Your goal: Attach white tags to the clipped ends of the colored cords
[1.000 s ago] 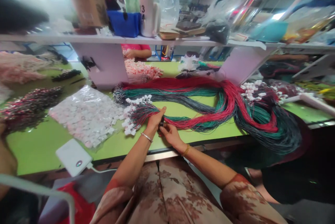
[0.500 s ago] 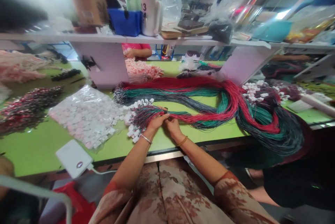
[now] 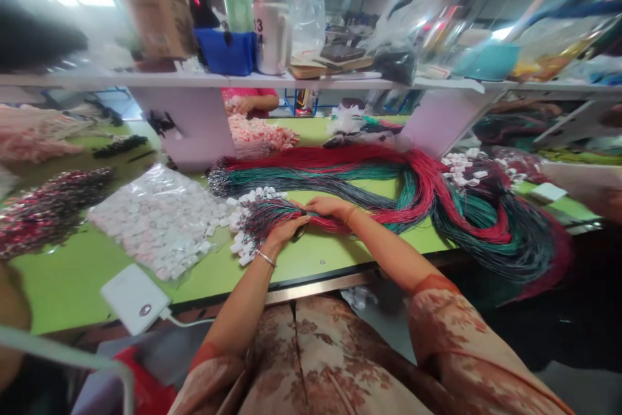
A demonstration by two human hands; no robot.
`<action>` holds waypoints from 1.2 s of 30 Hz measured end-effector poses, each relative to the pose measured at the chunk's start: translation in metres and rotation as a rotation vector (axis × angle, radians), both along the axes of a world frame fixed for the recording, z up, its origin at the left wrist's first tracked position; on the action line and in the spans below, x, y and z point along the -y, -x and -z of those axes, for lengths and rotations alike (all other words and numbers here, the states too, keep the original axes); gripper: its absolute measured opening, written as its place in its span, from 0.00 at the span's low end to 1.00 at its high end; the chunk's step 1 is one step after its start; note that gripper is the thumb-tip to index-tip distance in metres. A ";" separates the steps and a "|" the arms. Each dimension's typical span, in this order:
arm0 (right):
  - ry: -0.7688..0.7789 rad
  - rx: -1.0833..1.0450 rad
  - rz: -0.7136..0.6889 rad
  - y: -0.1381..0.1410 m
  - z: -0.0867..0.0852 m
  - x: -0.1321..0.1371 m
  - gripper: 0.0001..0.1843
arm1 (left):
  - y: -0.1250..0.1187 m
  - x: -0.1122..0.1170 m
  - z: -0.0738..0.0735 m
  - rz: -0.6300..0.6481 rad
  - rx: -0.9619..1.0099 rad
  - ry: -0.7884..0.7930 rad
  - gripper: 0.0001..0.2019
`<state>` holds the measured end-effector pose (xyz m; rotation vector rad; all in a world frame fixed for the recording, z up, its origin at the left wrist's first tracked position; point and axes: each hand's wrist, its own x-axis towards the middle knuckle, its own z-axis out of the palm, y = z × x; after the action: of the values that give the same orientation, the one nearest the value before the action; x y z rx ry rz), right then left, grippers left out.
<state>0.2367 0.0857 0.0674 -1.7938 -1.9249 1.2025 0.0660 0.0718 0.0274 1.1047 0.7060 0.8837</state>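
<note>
A bundle of thin red, green and dark wires [image 3: 272, 211] with white connectors [image 3: 243, 248] at its left end lies across the bench before me. My left hand [image 3: 287, 228] is closed round the bundle just right of the connectors. Over the same bundle, a little further right, my right hand [image 3: 329, 206] is closed, its fingers on top of the wires. A small black piece [image 3: 301, 231], perhaps a tie, shows by my left fingertips; its kind is unclear. Behind, a longer run of wires [image 3: 315, 159] stretches with bare-looking ends at left and loops down at right.
A clear bag of white connectors [image 3: 155, 224] lies left of my hands, with a white power bank [image 3: 136, 298] and its cable at the bench edge. A shelf [image 3: 170, 80] crosses above the green bench [image 3: 58, 289]. Opposite, a person's arm [image 3: 255, 103] shows behind pink pieces.
My right hand has moved up and right from beside my left fingertips onto the top of the bundle. The black piece now sits lower, by my left hand. The view has shifted slightly.
</note>
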 end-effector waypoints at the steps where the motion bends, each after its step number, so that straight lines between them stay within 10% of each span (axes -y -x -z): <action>1: 0.107 -0.077 -0.044 0.000 0.004 -0.007 0.19 | 0.000 -0.001 0.000 0.045 -0.013 -0.038 0.13; 6: 0.424 -0.450 -0.060 0.005 0.022 -0.023 0.08 | -0.001 -0.001 0.006 0.141 -0.067 -0.175 0.15; 12: 0.398 -0.706 0.010 0.025 0.028 -0.038 0.04 | -0.005 0.000 0.013 -0.032 -0.248 -0.244 0.13; 21: -0.021 -0.942 0.594 0.018 -0.006 -0.020 0.15 | -0.003 0.014 -0.006 -0.355 -0.117 -0.363 0.13; 27: -0.373 -1.016 0.612 0.033 -0.040 0.035 0.21 | -0.020 0.014 0.012 -0.386 -0.019 -0.115 0.22; 36: -0.456 -0.589 0.351 0.051 0.028 0.117 0.14 | 0.001 0.011 -0.005 -0.072 0.041 0.002 0.25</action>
<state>0.1853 -0.0314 0.0391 -1.2784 -1.3393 0.9315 0.0655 0.0607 0.0322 1.0616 0.7163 0.9639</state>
